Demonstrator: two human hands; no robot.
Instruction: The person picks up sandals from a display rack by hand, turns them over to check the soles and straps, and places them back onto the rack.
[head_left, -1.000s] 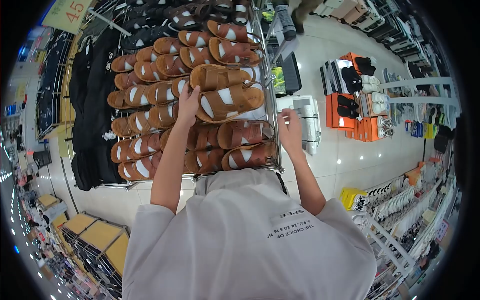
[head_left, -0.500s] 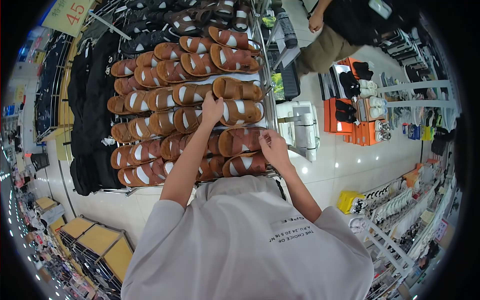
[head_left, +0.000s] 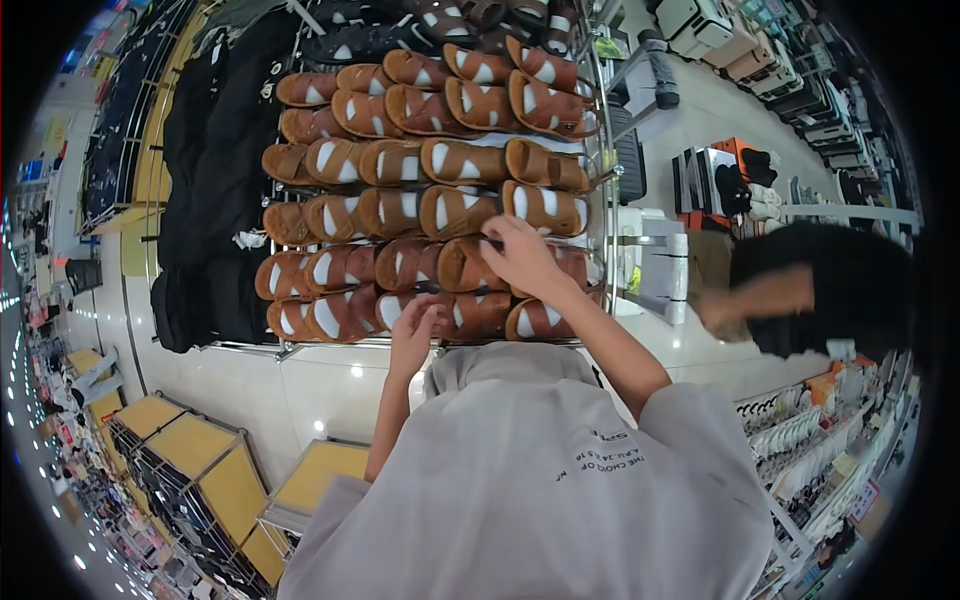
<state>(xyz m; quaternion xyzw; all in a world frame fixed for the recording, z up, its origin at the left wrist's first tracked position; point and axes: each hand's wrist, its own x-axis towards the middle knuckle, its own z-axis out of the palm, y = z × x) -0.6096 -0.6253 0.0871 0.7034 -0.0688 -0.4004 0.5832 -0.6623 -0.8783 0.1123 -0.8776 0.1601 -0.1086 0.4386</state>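
Observation:
Rows of brown strap sandals, white filling in many, lie on a metal display rack. My right hand [head_left: 522, 258] reaches over the second row from the front. Its bent fingers close on a reddish-brown sandal [head_left: 463, 266], hiding part of its straps. My left hand [head_left: 412, 325] is at the front row, fingers loosely curled and apart, beside a dark reddish sandal [head_left: 478, 315]. Nothing shows in the left hand, though its fingertips partly overlap the sandals. A lighter tan sandal [head_left: 545, 210] lies just beyond my right hand.
Black garments [head_left: 205, 200] hang along the rack's left side. The rack's metal rail [head_left: 603, 130] runs up its right side. A person in black [head_left: 825, 290] is at the right, an arm blurred. Suitcases [head_left: 690, 25] stand at the upper right; a yellow-topped stand [head_left: 320, 475] is lower left.
My left hand has drawn back from the middle rows to the front row. My right hand has moved forward and left over a sandal. The other person has come nearer on the right.

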